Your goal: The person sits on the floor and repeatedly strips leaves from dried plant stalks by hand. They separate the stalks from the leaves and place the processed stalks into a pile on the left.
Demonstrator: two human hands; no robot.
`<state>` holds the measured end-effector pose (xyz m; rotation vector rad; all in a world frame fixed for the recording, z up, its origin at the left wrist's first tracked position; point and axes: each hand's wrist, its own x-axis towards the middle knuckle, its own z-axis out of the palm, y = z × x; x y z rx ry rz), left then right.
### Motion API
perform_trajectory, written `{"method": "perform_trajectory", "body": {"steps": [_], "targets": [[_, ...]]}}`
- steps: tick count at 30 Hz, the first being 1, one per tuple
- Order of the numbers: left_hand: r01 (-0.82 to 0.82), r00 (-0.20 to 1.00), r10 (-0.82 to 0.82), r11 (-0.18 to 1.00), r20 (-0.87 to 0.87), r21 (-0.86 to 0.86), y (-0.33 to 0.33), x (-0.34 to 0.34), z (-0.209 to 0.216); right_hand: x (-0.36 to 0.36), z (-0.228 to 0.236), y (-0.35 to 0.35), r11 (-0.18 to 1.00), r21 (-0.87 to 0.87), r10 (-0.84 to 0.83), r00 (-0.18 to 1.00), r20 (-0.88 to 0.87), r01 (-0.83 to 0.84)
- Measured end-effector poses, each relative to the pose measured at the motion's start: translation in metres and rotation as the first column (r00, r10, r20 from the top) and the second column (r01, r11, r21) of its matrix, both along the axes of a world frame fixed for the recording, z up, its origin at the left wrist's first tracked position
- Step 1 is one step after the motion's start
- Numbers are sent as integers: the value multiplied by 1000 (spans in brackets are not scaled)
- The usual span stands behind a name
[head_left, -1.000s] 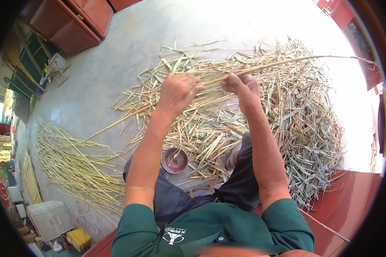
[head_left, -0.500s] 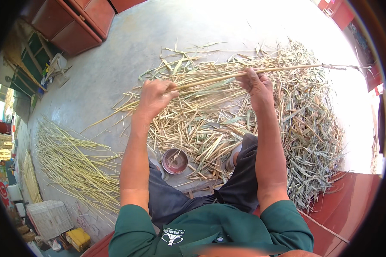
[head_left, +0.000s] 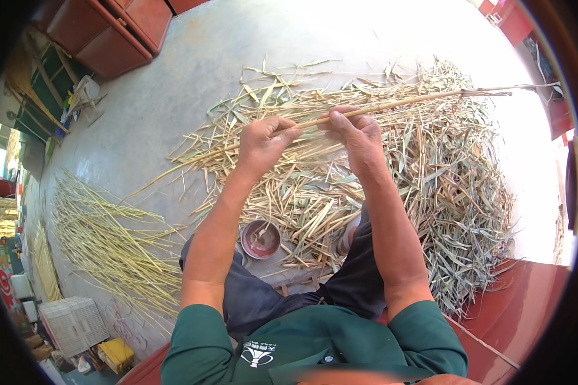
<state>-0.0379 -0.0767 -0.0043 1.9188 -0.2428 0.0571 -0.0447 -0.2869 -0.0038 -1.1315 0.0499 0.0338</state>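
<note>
A long thin dry reed stalk point(head_left: 417, 101) stretches across in front of me, slanting up to the right, where it ends in a thin, frayed tip. My left hand point(head_left: 265, 142) is closed on it, the fingers pinched around the stalk. Close beside it, my right hand point(head_left: 358, 136) grips the same stalk between thumb and fingers. The stalk's thin left end trails down toward the floor. Beneath both hands lies a wide pile of stripped reed leaves and sheaths point(head_left: 302, 173), deepest on the right.
Bare stalks lie in a loose bundle point(head_left: 109, 237) on the floor at left. A small round bowl point(head_left: 261, 239) with scraps in it sits by my feet. A white wire crate point(head_left: 74, 326) and a yellow box point(head_left: 116, 356) stand lower left; a red-brown cabinet point(head_left: 103, 38) is far left.
My hands have come closer together along the stalk: the left moved right, the right moved left. The stalk's right part is tilted slightly higher.
</note>
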Motion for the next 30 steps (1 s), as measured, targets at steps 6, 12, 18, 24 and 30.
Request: {"method": "perform_trajectory", "body": {"steps": [6,12,18,24,30], "targets": [[-50,998,53,985,16,-164,10,7,0,-1,-6,-6,999,31,11,1000,0,-11],[87,973,-155,933,169,350,42,16,4,5,-4,-27,999,-28,-46,997,-54,44],[67,998,-69,974,2,218,57,12,-2,9,-5,-30,999,29,-17,1000,-16,18],[-22,990,7,995,-144,-102,51,10,-2,7,2,-33,997,80,13,998,54,-17],[-63,981,32,985,-190,-161,46,6,-5,5,10,-42,997,-37,65,987,148,-61]]}}
